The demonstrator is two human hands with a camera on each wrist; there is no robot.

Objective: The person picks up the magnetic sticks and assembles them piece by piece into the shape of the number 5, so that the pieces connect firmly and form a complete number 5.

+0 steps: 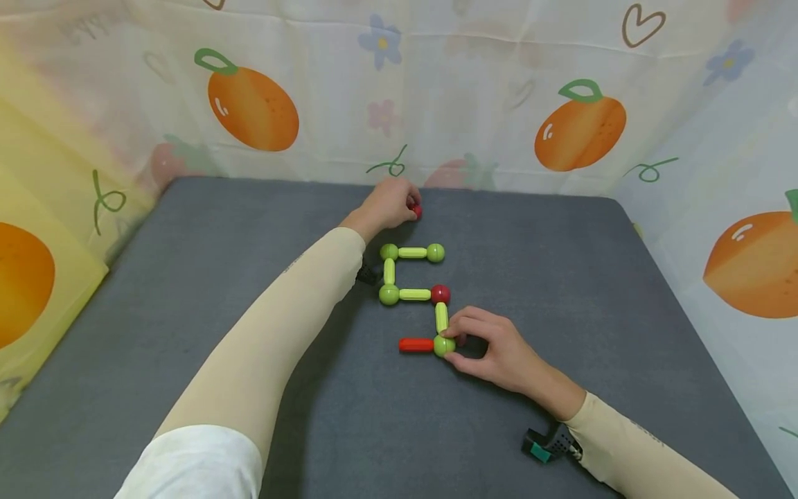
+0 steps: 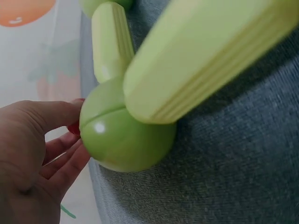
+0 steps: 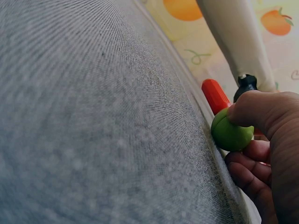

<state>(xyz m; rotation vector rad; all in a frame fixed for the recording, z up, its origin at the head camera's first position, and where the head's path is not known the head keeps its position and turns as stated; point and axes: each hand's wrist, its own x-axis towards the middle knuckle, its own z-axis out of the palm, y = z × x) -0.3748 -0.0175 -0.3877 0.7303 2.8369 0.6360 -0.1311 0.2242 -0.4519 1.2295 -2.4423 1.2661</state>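
Note:
Green balls, yellow-green rods and a red ball [image 1: 440, 294] form a zigzag figure on the grey table. At its near corner my right hand [image 1: 497, 350] pinches a green ball [image 1: 444, 346] between thumb and fingers. From that ball a red rod [image 1: 415, 345] points left, and a yellow-green rod [image 1: 442, 317] runs up to the red ball. Beyond the figure, near the table's far edge, my left hand [image 1: 388, 202] pinches a second red ball [image 1: 417, 211], partly covered by its fingers. In the left wrist view, a green corner ball [image 2: 126, 135] partly blocks the left hand.
The grey table [image 1: 536, 256] ends at a patterned cloth [image 1: 411, 90] hung behind it. A yellow cloth [image 1: 43, 208] stands along the left side. My left forearm [image 1: 280, 326] reaches across the table left of the figure.

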